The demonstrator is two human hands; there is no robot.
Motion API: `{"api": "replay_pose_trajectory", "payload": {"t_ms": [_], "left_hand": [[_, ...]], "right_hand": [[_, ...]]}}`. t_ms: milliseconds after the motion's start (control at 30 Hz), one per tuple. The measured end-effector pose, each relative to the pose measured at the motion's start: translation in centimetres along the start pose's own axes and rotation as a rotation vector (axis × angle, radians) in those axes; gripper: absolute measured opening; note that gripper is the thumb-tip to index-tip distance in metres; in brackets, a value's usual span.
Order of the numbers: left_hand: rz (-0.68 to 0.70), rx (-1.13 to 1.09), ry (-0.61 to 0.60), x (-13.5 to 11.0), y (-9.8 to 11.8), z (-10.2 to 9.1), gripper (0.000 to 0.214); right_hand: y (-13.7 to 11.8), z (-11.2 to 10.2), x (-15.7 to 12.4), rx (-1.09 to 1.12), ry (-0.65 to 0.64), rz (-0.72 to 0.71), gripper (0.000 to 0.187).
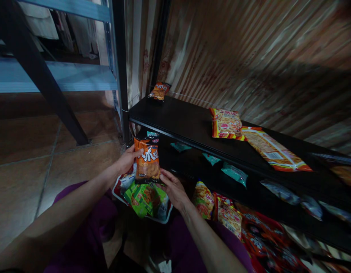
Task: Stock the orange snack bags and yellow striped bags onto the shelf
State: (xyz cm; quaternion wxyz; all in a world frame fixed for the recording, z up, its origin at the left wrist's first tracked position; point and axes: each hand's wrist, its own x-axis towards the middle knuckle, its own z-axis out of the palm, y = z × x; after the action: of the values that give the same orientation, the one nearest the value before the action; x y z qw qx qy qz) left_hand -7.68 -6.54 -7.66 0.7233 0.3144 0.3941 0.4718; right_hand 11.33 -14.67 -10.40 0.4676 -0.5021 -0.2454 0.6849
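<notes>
Packet (148, 162) is grasped by my left hand (126, 160) and right hand (174, 189), not yet shelved. Matching bag (159, 91) sits on black shelf (186, 118); green packets (139, 198) in basket (116, 194) apparently await placement.

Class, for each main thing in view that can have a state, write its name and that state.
Orange-and-black plastic snack packet, held up, front showing.
Left hand, gripping that packet's left edge.
Right hand, gripping that packet's lower right corner.
White-rimmed basket, filled with packets.
Green plastic packet, lying in the basket.
Black flat shelf, bearing packets.
Yellow-and-red plastic packet, lying on the shelf, barcode up.
</notes>
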Motion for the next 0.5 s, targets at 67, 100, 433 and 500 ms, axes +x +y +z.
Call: {"api": "replay_pose_trajectory", "payload": {"t_ms": [67,100,433,500], "left_hand": [[-0.020,-0.002,-0.043,0.0,-0.3,0.0,0.037],[-0.030,-0.001,-0.075,0.0,-0.5,0.0,0.039],[-0.060,0.036,-0.159,-0.1,-1.9,1.0,0.037],[-0.032,0.019,-0.121,0.0,-1.6,1.3,0.034]], "right_hand": [[-0.3,0.1,-0.1,-0.027,-0.059,-0.061,0.047],[-0.4,0.2,-0.2,-0.034,-0.092,-0.074,0.048],[-0.2,1.3,0.0,-0.125,-0.071,-0.155,0.045],[-0.3,1.1,0.2,-0.170,-0.077,-0.193,0.042]]}}
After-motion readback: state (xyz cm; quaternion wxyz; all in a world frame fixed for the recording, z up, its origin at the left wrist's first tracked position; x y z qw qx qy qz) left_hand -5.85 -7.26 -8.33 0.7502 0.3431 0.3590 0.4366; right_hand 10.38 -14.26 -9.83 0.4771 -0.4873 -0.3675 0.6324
